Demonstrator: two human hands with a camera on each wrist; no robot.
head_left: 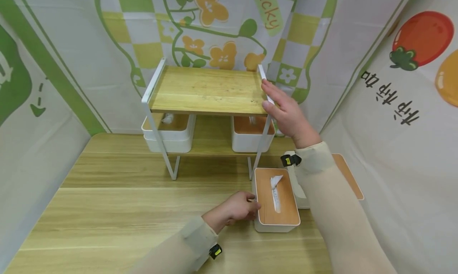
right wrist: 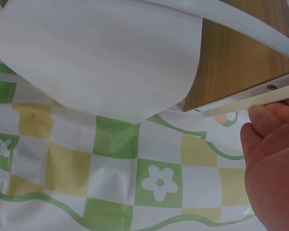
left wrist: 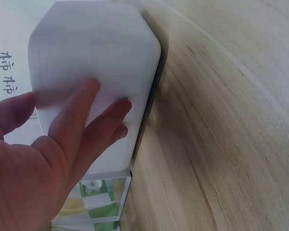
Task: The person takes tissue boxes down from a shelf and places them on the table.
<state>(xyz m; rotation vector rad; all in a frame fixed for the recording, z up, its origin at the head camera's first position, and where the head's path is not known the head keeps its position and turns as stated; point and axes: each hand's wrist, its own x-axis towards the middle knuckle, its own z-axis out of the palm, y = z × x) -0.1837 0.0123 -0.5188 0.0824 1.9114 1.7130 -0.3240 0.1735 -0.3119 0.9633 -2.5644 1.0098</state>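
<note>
A white tissue box (head_left: 264,190) with a wood-coloured lid and a tissue in its slot stands on the table near the front right leg of a two-tier shelf. My left hand (head_left: 239,207) is at the box's left side. In the left wrist view the fingers reach over the white side wall (left wrist: 96,53), thumb apart at its edge. My right hand (head_left: 288,111) rests on the white right rail of the wooden top board (head_left: 211,91), fingers extended over the rail. The right wrist view shows its fingertips (right wrist: 264,118) against the rail.
On the lower tier, stacked white boxes (head_left: 168,143) sit at the left and another tissue box (head_left: 252,142) at the right. Behind my right forearm, a pale container (head_left: 301,190) and a wood-coloured lid (head_left: 348,176) lie beside the wall. A patterned curtain (head_left: 222,27) hangs behind the shelf.
</note>
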